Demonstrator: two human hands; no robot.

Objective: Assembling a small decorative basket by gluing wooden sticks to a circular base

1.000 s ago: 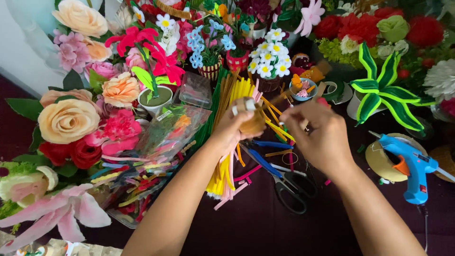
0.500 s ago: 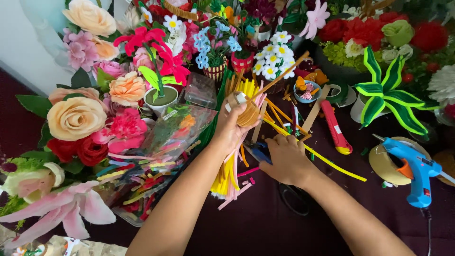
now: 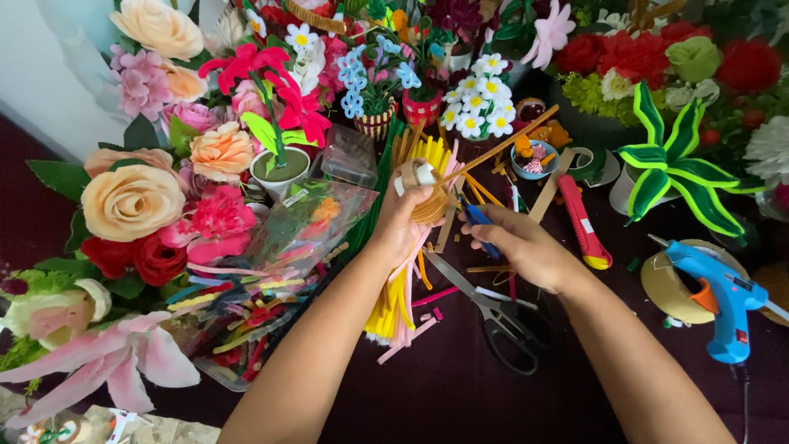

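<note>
Just above the middle of the frame, the left hand (image 3: 403,226) is closed around a small tan wound bundle (image 3: 427,201) with a thin wooden stick (image 3: 501,148) rising from it, held up off the cluttered table, probably so the work stays clear. That stick's long axis slants toward the upper right. Beside it, the right hand (image 3: 526,247) pinches a blue-handled tool (image 3: 479,222), fingers curled shut, over the black scissors (image 3: 501,316) lying lower centre.

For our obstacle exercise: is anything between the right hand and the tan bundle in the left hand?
Only the blue-handled tool that the right hand holds; otherwise the gap to the tan bundle in the left hand looks open.
</note>
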